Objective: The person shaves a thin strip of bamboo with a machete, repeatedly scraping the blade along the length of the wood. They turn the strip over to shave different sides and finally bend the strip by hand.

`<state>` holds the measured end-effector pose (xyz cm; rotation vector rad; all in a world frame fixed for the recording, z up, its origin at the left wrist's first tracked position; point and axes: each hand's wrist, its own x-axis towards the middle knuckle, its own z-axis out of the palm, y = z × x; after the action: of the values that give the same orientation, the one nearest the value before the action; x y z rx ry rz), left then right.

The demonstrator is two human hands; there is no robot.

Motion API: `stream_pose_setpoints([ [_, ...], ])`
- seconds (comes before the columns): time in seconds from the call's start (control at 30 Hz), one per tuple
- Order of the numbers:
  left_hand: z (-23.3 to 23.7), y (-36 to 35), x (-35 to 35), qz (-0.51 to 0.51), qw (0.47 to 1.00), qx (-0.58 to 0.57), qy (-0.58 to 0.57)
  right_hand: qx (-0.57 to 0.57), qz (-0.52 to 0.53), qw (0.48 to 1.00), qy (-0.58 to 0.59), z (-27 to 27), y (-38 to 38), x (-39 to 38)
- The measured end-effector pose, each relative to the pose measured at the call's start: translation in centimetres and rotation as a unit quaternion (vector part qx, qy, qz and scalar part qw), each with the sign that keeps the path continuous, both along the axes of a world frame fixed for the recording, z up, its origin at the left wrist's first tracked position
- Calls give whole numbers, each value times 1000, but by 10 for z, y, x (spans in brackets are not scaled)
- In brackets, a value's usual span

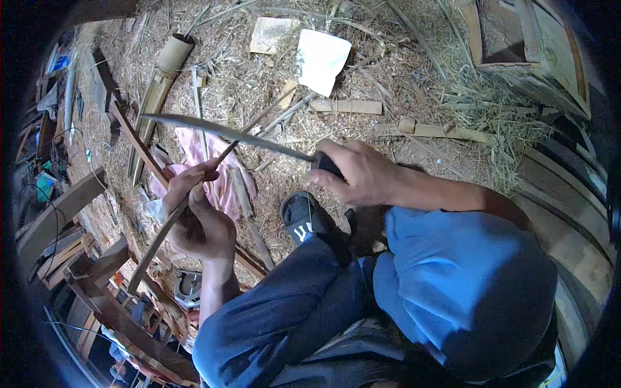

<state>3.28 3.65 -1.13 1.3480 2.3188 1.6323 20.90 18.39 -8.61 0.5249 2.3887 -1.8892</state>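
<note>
My right hand [363, 171] is wrapped round the dark handle of a long knife [223, 130], its blade reaching left across the view. A thin bamboo-like strip [154, 249] is gripped in my left hand [206, 223], slanting from lower left to upper right. Ahead of the left fingers, the blade crosses over the strip in this view. Beneath that hand a pink cloth [240, 187] lies on the ground. My foot in a dark sandal [299, 216] rests below the knife handle.
Shavings and straw cover the ground. A split bamboo pole [173, 55] lies upper left, near a white sheet [323, 61] and a flat wood piece [347, 107]. At upper right stands a wooden box [542, 74]. Timber [61, 210] and a round metal-cased tool [188, 288] sit to the left.
</note>
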Motion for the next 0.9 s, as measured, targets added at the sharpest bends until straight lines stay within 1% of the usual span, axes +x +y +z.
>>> stream_pose_setpoints([
  [0.03, 0, -1, 0, -3, 1000, -1, 2, -15, 0, 1000, -19, -2, 0, -2],
  [0.07, -2, -1, -1, -13, 1000, 2, 6, -10, -25, 998, -51, -10, 0, -1],
  [0.1, -2, -1, -2, -22, 1000, 6, 8, -8, -27, 998, -48, -22, 3, -1],
  [0.17, -1, -3, -3, -39, 999, 0, 27, 54, -67, 996, -30, -41, 9, 0],
  [0.2, -1, -6, -5, -61, 998, -7, -11, 25, -55, 998, -28, -36, 10, 0],
  [0.23, 0, -9, -4, -80, 995, -19, -52, 20, -54, 998, -33, -23, 9, -1],
  [0.3, 1, -6, 2, -69, 995, -43, -59, 9, -3, 1000, 1, 4, 9, -4],
  [0.33, -4, -4, 1, -71, 996, -5, -50, 28, -23, 998, 43, -3, 4, -3],
  [0.37, -8, -3, 1, -74, 996, 33, -40, 30, -22, 998, 46, -6, 2, -4],
  [0.43, -6, -4, 1, -56, 997, 27, -51, 52, -22, 997, 58, -9, 0, -9],
  [0.5, -3, -5, -6, 21, 998, 5, -57, 35, -24, 997, 62, -3, 0, -12],
  [0.53, -3, -11, -9, -15, 997, 5, -76, 43, -12, 997, 61, 1, 1, -12],
  [0.57, -4, -9, -7, -20, 997, 3, -76, 48, -1, 997, 59, 5, 2, -12],
  [0.63, -5, -10, 1, -65, 996, 19, -53, 47, -1, 998, 36, 5, -1, -7],
  [0.7, -7, -13, 0, -62, 996, 12, -57, 72, -41, 996, 43, -15, -1, -6],
  [0.73, -6, -10, 2, -45, 998, 10, -48, 73, -64, 993, 65, -22, -1, -10],
  [0.77, -6, -8, 3, -32, 999, 8, -39, 77, -65, 993, 66, -24, 1, -8],
  [0.9, -8, -7, 4, -41, 998, 3, -36, 46, -31, 998, 19, -7, 4, -4],
])
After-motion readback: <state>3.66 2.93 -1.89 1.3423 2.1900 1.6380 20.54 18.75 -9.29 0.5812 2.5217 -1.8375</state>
